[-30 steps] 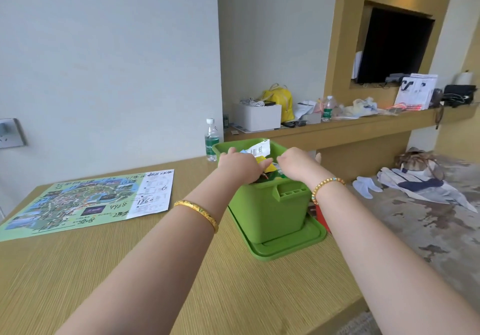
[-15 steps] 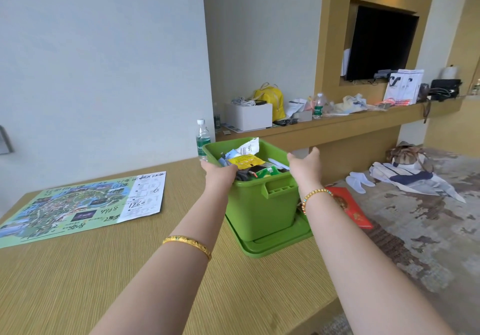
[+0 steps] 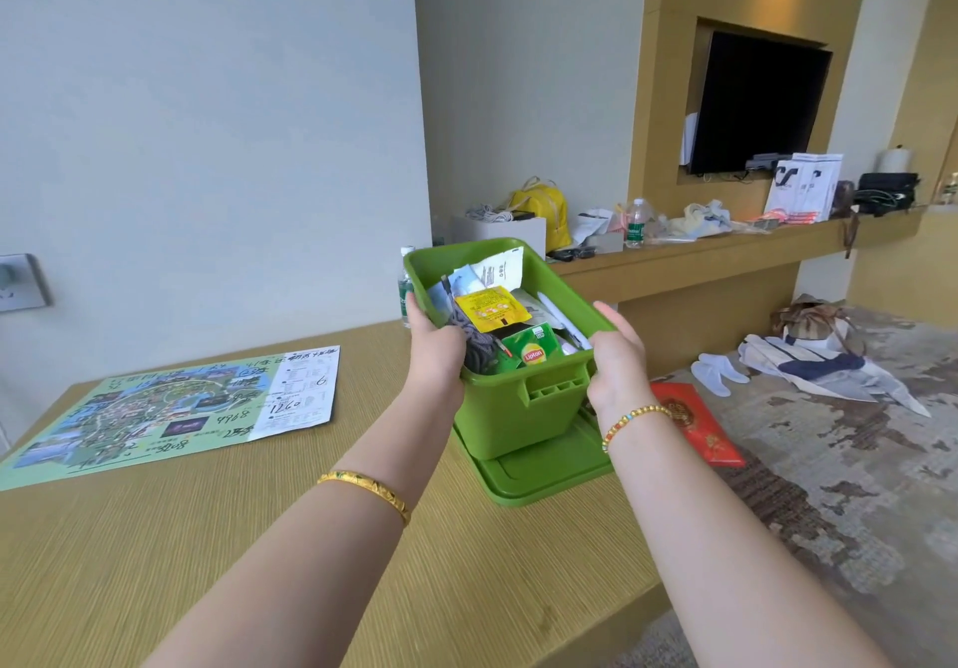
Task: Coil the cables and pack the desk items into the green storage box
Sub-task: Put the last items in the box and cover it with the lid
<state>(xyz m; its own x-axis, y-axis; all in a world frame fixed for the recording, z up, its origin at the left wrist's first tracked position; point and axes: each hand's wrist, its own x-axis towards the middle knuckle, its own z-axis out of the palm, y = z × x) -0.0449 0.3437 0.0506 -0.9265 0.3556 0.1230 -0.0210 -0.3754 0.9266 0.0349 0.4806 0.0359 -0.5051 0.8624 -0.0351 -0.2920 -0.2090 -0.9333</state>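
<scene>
Packing looks nearly done.
Both the left hand (image 3: pixel 434 351) and right hand (image 3: pixel 617 356) grip the filled green storage box (image 3: pixel 518 408) above its lid (image 3: pixel 539 475), coiled grey cable (image 3: pixel 474 351) inside; lidding probably remains.

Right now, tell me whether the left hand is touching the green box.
Touching. The head view shows the left hand gripping the green box at its left rim, thumb hooked over the edge, while the right hand holds the opposite side.
</scene>
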